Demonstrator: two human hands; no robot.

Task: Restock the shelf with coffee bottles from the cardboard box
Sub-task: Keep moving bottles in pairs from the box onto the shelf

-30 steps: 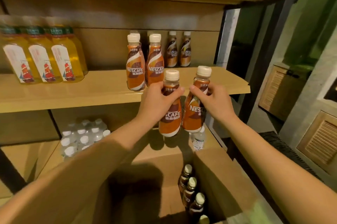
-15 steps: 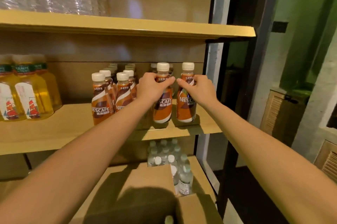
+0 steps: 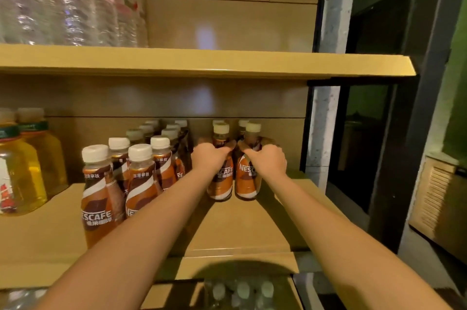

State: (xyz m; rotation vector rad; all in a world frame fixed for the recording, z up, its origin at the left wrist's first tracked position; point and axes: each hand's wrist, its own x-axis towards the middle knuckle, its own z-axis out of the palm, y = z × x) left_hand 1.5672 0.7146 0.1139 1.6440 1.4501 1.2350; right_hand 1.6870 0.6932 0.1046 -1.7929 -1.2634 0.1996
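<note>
Both bottles pushed deeper into shelf than half a second ago; arms stretched further in. Left hand wrapped round shoulder of left coffee bottle; right hand clamped on right coffee bottle. Both stand upright on board, touching each other, just in front of back row. Older coffee group stands apart to left. Cardboard box not in view. Advice: slide bases flat, no tipping; stop at back row, labels forward; release fingers sideways so caps don't wobble.
</note>
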